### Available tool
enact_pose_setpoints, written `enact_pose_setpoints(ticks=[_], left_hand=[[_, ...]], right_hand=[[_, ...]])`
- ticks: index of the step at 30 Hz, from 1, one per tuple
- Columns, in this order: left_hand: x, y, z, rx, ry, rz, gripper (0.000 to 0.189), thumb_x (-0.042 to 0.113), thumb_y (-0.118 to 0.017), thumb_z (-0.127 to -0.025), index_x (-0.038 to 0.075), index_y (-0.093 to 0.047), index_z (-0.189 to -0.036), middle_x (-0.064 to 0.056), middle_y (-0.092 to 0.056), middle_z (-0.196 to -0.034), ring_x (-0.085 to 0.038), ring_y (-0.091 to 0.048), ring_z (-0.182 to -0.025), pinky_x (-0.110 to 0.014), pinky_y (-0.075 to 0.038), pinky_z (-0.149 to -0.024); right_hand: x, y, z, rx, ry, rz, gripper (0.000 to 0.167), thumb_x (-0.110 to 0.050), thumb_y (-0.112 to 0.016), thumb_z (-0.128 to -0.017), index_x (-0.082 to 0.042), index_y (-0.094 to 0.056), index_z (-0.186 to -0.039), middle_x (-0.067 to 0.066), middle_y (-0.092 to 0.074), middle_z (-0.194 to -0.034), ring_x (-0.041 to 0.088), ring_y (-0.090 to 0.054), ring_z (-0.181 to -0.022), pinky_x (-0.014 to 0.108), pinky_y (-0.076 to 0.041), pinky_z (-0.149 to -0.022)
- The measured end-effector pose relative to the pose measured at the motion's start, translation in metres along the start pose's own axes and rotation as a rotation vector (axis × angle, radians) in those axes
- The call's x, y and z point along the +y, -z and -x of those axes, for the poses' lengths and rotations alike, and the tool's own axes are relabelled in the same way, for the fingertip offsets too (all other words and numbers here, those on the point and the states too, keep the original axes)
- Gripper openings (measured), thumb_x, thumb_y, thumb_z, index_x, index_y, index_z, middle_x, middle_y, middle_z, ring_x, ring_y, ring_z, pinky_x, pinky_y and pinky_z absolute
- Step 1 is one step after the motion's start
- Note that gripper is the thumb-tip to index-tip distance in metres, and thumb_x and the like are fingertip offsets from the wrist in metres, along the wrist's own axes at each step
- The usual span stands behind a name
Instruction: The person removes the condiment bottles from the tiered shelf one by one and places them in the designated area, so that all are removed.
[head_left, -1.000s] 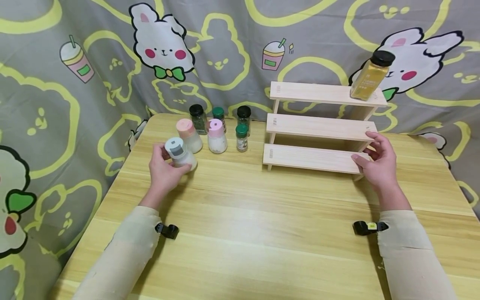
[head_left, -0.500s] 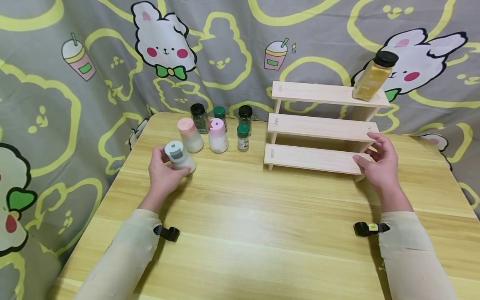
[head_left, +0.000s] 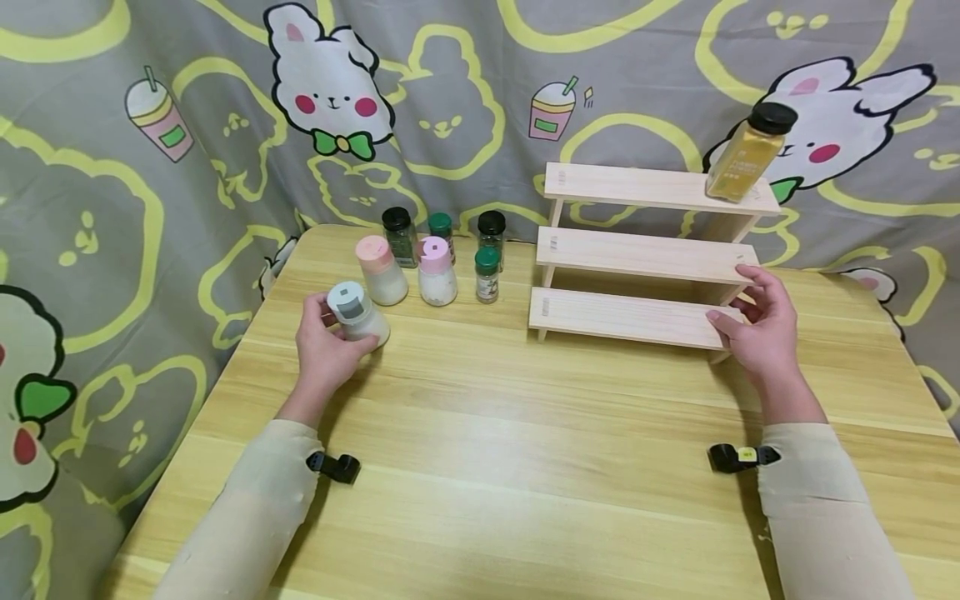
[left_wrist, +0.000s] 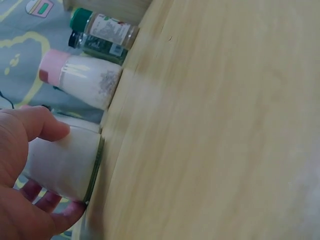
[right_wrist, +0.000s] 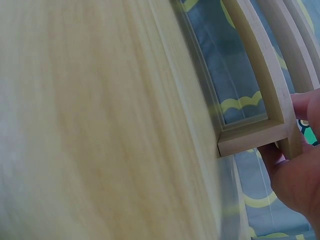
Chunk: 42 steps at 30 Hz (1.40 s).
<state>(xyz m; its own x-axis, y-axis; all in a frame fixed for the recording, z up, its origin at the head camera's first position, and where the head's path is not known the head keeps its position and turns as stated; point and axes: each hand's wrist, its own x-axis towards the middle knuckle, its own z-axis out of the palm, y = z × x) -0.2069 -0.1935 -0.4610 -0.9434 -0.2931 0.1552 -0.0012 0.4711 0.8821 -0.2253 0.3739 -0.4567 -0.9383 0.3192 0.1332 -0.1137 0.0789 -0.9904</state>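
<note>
My left hand [head_left: 326,350] holds a clear seasoning jar [head_left: 363,321] with a pale grey-white lid and white contents, at the left of the table. Thumb and fingers lie round the jar's body, and its base is at the tabletop. In the left wrist view the hand [left_wrist: 22,165] covers part of this jar [left_wrist: 70,165]. My right hand [head_left: 761,333] grips the right end of a three-tier wooden rack [head_left: 626,319], thumb on the lowest shelf's end. The right wrist view shows the fingers round the rack's end frame [right_wrist: 257,137]. A yellow bottle [head_left: 742,162] with a black cap stands on the top shelf.
Behind the held jar stand a peach-lidded jar [head_left: 386,279] and a pink-lidded jar [head_left: 437,283]. A small green-capped bottle [head_left: 487,283], two black-capped bottles and another green-capped one stand nearby. A patterned curtain [head_left: 465,108] hangs along the table's back and left.
The jar in my left hand has shifted slightly left, a little farther from the peach-lidded jar. My right hand keeps its grip on the rack.
</note>
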Motion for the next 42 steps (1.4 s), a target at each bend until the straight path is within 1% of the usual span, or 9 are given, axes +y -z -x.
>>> enact_pose_setpoints(ticks=[4,8,12,14,19,27,35,38,42], left_hand=[[0.000,-0.001,0.000,-0.005,-0.004,0.004,0.080,-0.007,-0.084,-0.070,0.004,-0.039,-0.134,-0.015,-0.049,-0.132,-0.031,-0.049,-0.120,-0.041,-0.046,-0.101],[0.003,0.000,0.000,-0.010,0.013,0.004,0.081,-0.005,-0.085,-0.070,0.005,-0.038,-0.136,-0.015,-0.048,-0.134,-0.031,-0.048,-0.121,-0.042,-0.045,-0.102],[0.008,0.001,0.000,-0.002,0.023,0.004,0.085,-0.001,-0.087,-0.069,0.006,-0.037,-0.138,-0.013,-0.047,-0.135,-0.031,-0.047,-0.122,-0.043,-0.043,-0.103],[0.011,0.002,-0.001,0.005,0.016,0.014,0.087,0.002,-0.089,-0.069,0.006,-0.037,-0.139,-0.013,-0.047,-0.135,-0.031,-0.047,-0.123,-0.043,-0.042,-0.104],[0.021,0.003,-0.003,0.027,-0.034,0.051,0.088,0.005,-0.090,-0.068,0.007,-0.038,-0.140,-0.011,-0.047,-0.132,-0.027,-0.047,-0.122,-0.041,-0.042,-0.104],[0.037,0.008,-0.009,0.054,-0.123,0.040,0.085,0.007,-0.090,-0.069,0.008,-0.041,-0.138,-0.011,-0.050,-0.126,-0.023,-0.048,-0.117,-0.042,-0.041,-0.102],[0.066,0.013,-0.019,0.062,-0.200,0.083,0.080,0.006,-0.089,-0.071,0.008,-0.044,-0.137,-0.008,-0.049,-0.122,-0.023,-0.048,-0.114,-0.037,-0.041,-0.103],[0.075,0.014,-0.024,0.059,-0.217,0.062,0.079,0.011,-0.090,-0.072,0.011,-0.046,-0.137,-0.008,-0.049,-0.123,-0.020,-0.048,-0.114,-0.035,-0.041,-0.103],[0.088,0.013,-0.028,0.053,-0.249,0.033,0.078,0.020,-0.089,-0.073,0.011,-0.045,-0.137,-0.008,-0.049,-0.125,-0.020,-0.048,-0.115,-0.031,-0.040,-0.103]], right_hand=[[0.000,0.001,0.000,0.001,-0.007,0.017,0.079,0.029,-0.065,-0.076,-0.020,-0.058,-0.137,0.004,-0.051,-0.120,0.018,-0.054,-0.099,0.017,-0.046,-0.049],[-0.001,0.001,0.000,-0.001,-0.010,0.037,0.079,0.028,-0.065,-0.076,-0.021,-0.057,-0.138,0.003,-0.051,-0.121,0.018,-0.053,-0.100,0.017,-0.046,-0.049],[-0.002,0.002,0.000,-0.002,-0.008,0.041,0.079,0.028,-0.066,-0.076,-0.021,-0.057,-0.138,0.003,-0.051,-0.121,0.018,-0.053,-0.100,0.016,-0.047,-0.050],[-0.001,0.001,0.000,0.000,-0.006,0.032,0.079,0.028,-0.066,-0.076,-0.020,-0.058,-0.137,0.003,-0.051,-0.121,0.018,-0.053,-0.100,0.016,-0.047,-0.050],[-0.002,0.001,0.001,0.003,0.007,0.016,0.078,0.029,-0.065,-0.075,-0.019,-0.058,-0.137,0.004,-0.051,-0.121,0.018,-0.053,-0.098,0.016,-0.046,-0.050],[-0.001,0.001,-0.001,0.000,0.010,0.046,0.078,0.028,-0.066,-0.076,-0.020,-0.058,-0.138,0.005,-0.052,-0.121,0.018,-0.054,-0.098,0.016,-0.047,-0.051],[-0.001,0.002,-0.001,-0.009,0.003,0.047,0.078,0.027,-0.067,-0.076,-0.021,-0.058,-0.138,0.005,-0.051,-0.122,0.019,-0.054,-0.100,0.017,-0.046,-0.049],[-0.002,0.003,-0.001,-0.013,-0.004,0.050,0.078,0.026,-0.067,-0.077,-0.021,-0.057,-0.138,0.003,-0.051,-0.123,0.019,-0.053,-0.101,0.017,-0.046,-0.049],[-0.002,0.002,-0.001,-0.016,-0.007,0.056,0.078,0.026,-0.066,-0.078,-0.021,-0.057,-0.138,0.003,-0.051,-0.123,0.019,-0.053,-0.102,0.017,-0.046,-0.050]])
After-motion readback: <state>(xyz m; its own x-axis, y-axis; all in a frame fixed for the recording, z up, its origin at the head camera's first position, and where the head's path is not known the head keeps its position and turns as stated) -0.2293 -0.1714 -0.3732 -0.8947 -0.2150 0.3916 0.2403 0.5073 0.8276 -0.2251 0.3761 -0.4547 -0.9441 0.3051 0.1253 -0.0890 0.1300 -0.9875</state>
